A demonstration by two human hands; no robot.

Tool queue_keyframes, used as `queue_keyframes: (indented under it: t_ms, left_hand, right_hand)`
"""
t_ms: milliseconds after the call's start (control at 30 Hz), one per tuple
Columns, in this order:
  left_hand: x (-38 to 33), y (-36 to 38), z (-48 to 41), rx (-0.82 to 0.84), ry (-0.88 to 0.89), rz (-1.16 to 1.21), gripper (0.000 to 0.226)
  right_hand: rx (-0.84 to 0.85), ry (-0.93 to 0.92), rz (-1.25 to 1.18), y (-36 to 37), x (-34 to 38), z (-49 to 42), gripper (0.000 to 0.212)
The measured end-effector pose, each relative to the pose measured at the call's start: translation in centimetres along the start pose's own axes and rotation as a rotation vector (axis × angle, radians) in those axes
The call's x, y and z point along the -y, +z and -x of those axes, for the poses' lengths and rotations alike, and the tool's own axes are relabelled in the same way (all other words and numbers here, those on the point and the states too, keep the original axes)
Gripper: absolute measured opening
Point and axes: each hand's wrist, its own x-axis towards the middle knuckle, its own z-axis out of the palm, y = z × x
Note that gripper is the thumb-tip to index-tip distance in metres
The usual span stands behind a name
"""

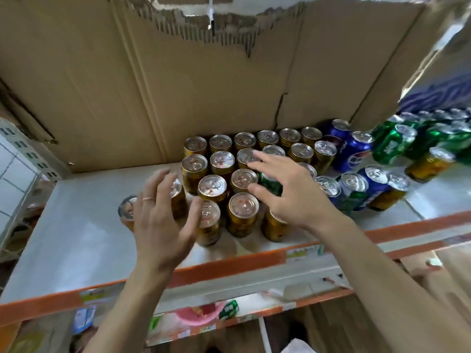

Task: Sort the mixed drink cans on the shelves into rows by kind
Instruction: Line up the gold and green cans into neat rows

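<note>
Below the block of gold cans (242, 212), the lower shelf (275, 298) holds a pink thing (196, 313) and packets too blurred to name. Both forearms rise from the bottom edge, cut off there, and cross the orange strip (229, 266) along the front of the white shelf (76, 225).

The left hand (160, 225) stands edge-up at the block's front left corner, palm turned toward the cans, a ring (147, 199) on one finger. Its grip is spread and holds nothing. It hides parts of three gold cans, and blur keeps me from telling whether it touches them.

The right hand (293, 192) hangs palm down over the block's right side, fingers fanned wide, nothing held. Under it a green can (270, 184) shows only in part among the gold ones.

Right of the block stand blue cans (354, 154) mixed with gold and green. Farther right, more green cans (390, 143) are smeared. Behind the block rises torn cardboard (178, 85).
</note>
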Motion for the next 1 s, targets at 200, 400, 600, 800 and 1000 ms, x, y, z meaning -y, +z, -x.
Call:
queue_keyframes:
  t_ms: [200,400,600,800,1000]
  left_hand:
    - [-7.6,5.1,-0.9,0.161,0.159,0.07,0.061]
    - [-14.1,10.1,0.3,0.367,0.189,0.047,0.066]
    - [-17.9,14.3,0.8,0.528,0.067,-0.01,0.08]
    - [-19.3,16.3,0.4,0.499,-0.05,-0.175,0.087]
    - [-19.6,17.1,0.0,0.508,-0.073,-0.126,0.09]
  right_hand:
    - [-0.039,0.109,0.047,-4.4,-5.1,3.8,0.052]
    - [-0.005,0.165,0.082,-8.1,-10.7,6.7,0.057]
    - [0.172,0.231,0.249,-10.1,-15.0,7.7,0.064]
    - [0.338,0.219,0.416,-9.9,-17.0,6.5,0.082]
    - [0.279,0.13,0.448,-9.4,-18.2,5.7,0.077]
